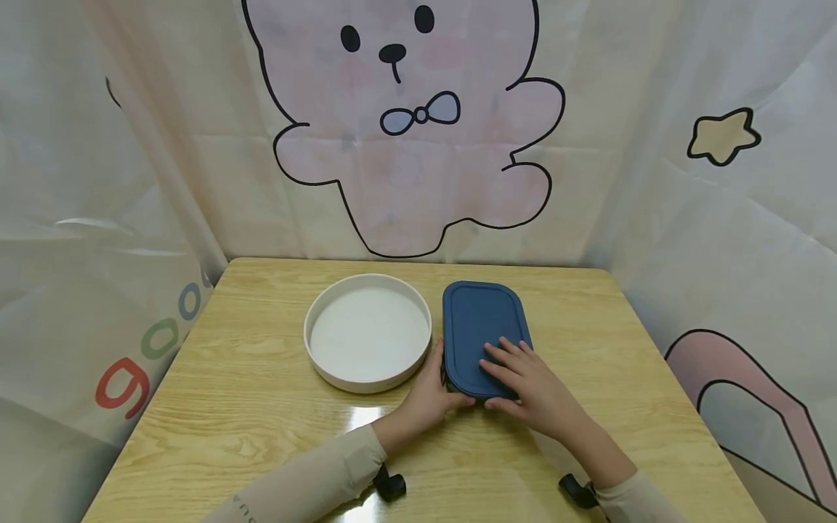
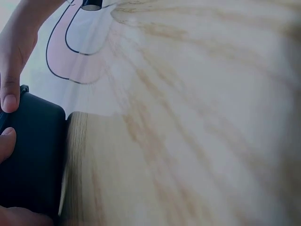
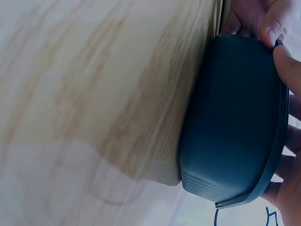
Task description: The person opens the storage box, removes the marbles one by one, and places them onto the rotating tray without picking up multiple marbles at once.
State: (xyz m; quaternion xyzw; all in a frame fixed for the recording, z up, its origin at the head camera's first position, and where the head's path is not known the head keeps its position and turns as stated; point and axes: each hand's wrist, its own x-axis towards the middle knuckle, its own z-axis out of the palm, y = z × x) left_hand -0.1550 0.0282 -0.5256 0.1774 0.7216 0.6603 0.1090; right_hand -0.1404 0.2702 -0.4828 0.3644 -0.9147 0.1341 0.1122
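A dark blue rectangular food container (image 1: 480, 327) with a raised-rim lid stands on the table, right of a round white tray (image 1: 369, 327). My left hand (image 1: 428, 396) holds its left side, fingers along the wall and thumb at the near edge. Over the lid's near right part, my right hand (image 1: 536, 388) rests with fingers spread, its thumb at the near rim. In the right wrist view the container's smooth wall (image 3: 230, 117) shows, with both thumbs close together at the lid's edge. The container's contents are hidden under the lid.
The wooden table (image 1: 261, 421) carries both things. Light cloth hangs at the back and sides, printed with a pink bear (image 1: 405, 167) and a star (image 1: 724, 136). Small black wrist devices sit below each forearm. The tray stands close beside the left hand.
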